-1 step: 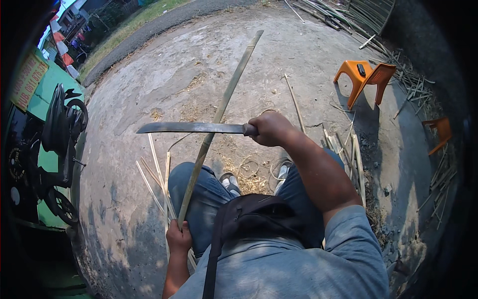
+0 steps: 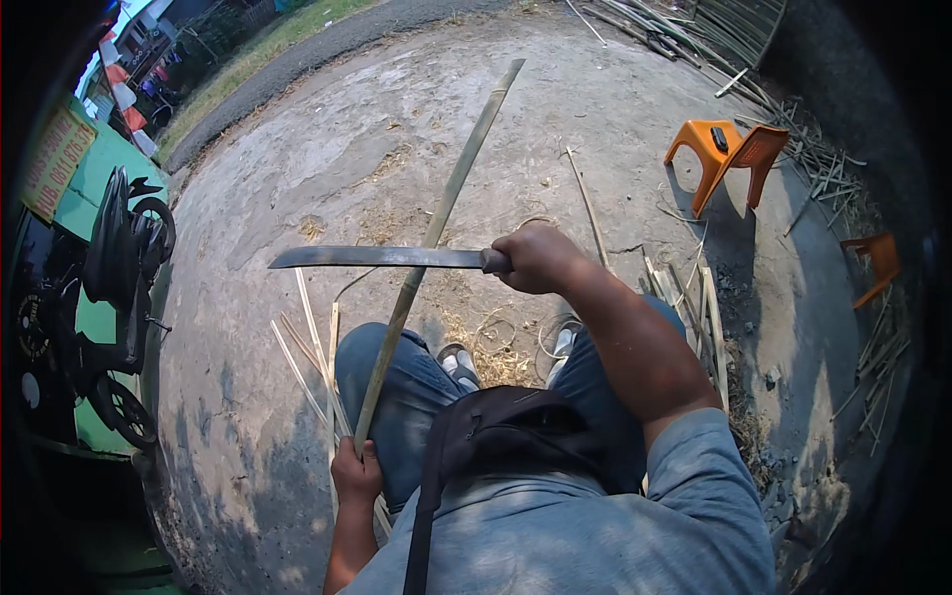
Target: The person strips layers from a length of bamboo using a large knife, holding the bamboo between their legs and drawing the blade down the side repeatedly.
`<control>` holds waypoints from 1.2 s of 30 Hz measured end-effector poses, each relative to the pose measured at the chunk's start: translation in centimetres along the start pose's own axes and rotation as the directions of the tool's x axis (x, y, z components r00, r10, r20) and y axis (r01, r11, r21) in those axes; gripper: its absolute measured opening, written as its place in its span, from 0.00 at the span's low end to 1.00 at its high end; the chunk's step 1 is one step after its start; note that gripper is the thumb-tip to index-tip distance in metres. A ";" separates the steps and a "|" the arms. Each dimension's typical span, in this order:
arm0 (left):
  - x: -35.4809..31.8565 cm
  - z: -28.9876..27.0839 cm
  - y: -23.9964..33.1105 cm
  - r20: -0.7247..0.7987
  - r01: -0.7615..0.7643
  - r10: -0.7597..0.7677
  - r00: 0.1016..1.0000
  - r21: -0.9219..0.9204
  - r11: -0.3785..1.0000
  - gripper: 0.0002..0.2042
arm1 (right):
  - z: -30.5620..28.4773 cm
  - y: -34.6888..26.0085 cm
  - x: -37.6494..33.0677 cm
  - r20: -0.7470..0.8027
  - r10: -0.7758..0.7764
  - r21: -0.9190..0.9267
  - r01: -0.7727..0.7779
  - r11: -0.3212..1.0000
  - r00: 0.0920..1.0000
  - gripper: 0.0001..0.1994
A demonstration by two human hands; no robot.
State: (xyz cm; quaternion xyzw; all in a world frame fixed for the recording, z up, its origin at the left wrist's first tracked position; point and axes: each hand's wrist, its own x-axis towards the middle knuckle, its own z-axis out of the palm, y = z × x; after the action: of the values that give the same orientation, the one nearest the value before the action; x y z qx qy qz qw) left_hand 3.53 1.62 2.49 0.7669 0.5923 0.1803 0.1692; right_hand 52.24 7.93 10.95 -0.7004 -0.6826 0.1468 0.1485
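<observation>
Fingers are wrapped round machete [image 2: 382,257] (right hand [image 2: 539,260]) and, lower left, bamboo pole [image 2: 402,309] (left hand [image 2: 357,474]); blade-work seems in hand, steadiness needed.

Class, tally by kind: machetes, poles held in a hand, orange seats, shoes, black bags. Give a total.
Machete: 1
Held pole: 1
Orange seats: 2
Shoes: 2
Black bag: 1
Total: 7
</observation>
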 end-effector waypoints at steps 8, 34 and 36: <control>0.1 0.2 -0.1 0.001 -0.008 0.008 1.000 0.013 1.000 0.30 | 1.4 -1.3 0.0 0.001 -0.197 -0.083 0.196 0.977 0.980 0.07; 0.1 0.2 -0.2 0.003 -0.006 0.006 1.000 0.021 1.000 0.31 | 1.6 -2.0 -0.2 0.072 -0.168 -0.069 0.173 0.983 0.983 0.07; 0.1 0.3 -0.4 0.002 -0.006 0.006 1.000 0.022 1.000 0.31 | 1.3 -2.4 -0.2 0.076 -0.199 -0.098 0.206 0.974 0.977 0.07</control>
State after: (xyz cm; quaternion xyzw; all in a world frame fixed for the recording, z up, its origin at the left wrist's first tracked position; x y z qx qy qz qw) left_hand 3.37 1.82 2.09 0.7707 0.5918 0.1736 0.1606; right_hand 49.52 7.79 10.72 -0.6287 -0.7618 0.1176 0.1028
